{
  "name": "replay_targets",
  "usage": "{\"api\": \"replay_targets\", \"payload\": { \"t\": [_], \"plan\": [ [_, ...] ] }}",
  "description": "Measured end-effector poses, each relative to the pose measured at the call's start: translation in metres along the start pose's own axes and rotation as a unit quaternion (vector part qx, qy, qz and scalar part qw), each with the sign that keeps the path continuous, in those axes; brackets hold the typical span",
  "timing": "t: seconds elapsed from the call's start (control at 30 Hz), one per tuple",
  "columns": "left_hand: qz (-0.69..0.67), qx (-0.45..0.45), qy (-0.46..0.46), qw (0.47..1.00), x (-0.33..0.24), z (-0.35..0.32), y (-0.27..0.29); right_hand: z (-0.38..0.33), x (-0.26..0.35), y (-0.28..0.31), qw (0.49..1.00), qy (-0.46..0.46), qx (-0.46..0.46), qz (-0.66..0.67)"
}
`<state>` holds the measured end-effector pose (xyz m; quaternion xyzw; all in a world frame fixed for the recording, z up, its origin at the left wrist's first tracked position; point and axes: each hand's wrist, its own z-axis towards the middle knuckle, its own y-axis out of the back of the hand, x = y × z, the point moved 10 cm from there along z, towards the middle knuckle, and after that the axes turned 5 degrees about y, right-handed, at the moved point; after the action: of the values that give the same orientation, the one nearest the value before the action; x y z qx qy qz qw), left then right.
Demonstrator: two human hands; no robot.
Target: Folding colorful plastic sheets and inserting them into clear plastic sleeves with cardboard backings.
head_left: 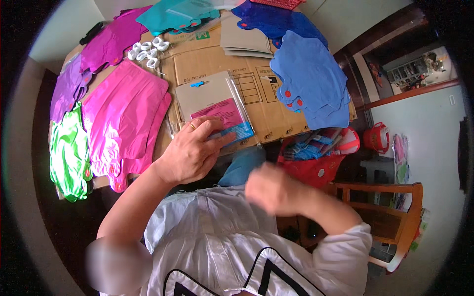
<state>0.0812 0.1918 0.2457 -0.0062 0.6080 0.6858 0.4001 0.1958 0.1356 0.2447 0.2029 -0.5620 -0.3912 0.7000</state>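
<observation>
- Left hand (pixel 190 153): palm down, fingers spread and flat, pressing the near edge of a clear plastic packet (pixel 216 106); a ring on one finger; nothing gripped, only held down.
- Right hand (pixel 271 190): blurred, raised close to the chest above the white shirt (pixel 217 237), curled into a loose fist; cannot tell whether anything sits inside it.
- Clear plastic packet: flat on the cardboard sheet (pixel 256 93), near its front edge, roughly centre of the table; grey card inside, with a pink panel and a blue strip at the near end (the fingertips touch that strip).
- Pink foil pieces (pixel 123 108): stacked just left of the packet, overlapping the cardboard's left edge.
- Green foil pieces (pixel 69 153): further left, at the table's near corner, touching the pink stack.
- Purple foil pieces (pixel 69 89): behind the green, and magenta foil pieces (pixel 111 42) further back.
- White rings (pixel 148 52): a small cluster on the cardboard, behind the pink stack.
- Blue foil pieces (pixel 311 79): right of the packet, well apart from it, hanging over the cardboard's right edge.
- Teal foil pieces (pixel 173 15) and grey envelopes (pixel 244 39): at the far end.
- Red bag (pixel 316 163): below the table's right edge, beside a wooden chair (pixel 395 212).
</observation>
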Motion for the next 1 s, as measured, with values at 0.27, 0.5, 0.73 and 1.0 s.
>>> {"api": "replay_targets", "payload": {
  "t": [0.27, 0.5, 0.73, 1.0],
  "plan": [
    [-0.046, -0.003, -0.007, 0.999, 0.003, -0.003, 0.004, -0.113, -0.094, 0.023, 0.757, -0.439, 0.250, -0.414],
    [0.067, -0.013, -0.030, 0.997, -0.016, -0.024, 0.023, 0.012, -0.036, 0.082, 0.942, -0.182, 0.004, -0.284],
    [0.012, -0.164, 0.016, 0.986, 0.004, -0.037, 0.032, 0.042, -0.073, 0.072, 0.979, -0.095, -0.106, -0.147],
    [-0.113, -0.178, 0.230, 0.950, 0.032, -0.036, 0.028, 0.040, -0.148, 0.059, 0.870, -0.473, 0.129, 0.049]
  ]
}}
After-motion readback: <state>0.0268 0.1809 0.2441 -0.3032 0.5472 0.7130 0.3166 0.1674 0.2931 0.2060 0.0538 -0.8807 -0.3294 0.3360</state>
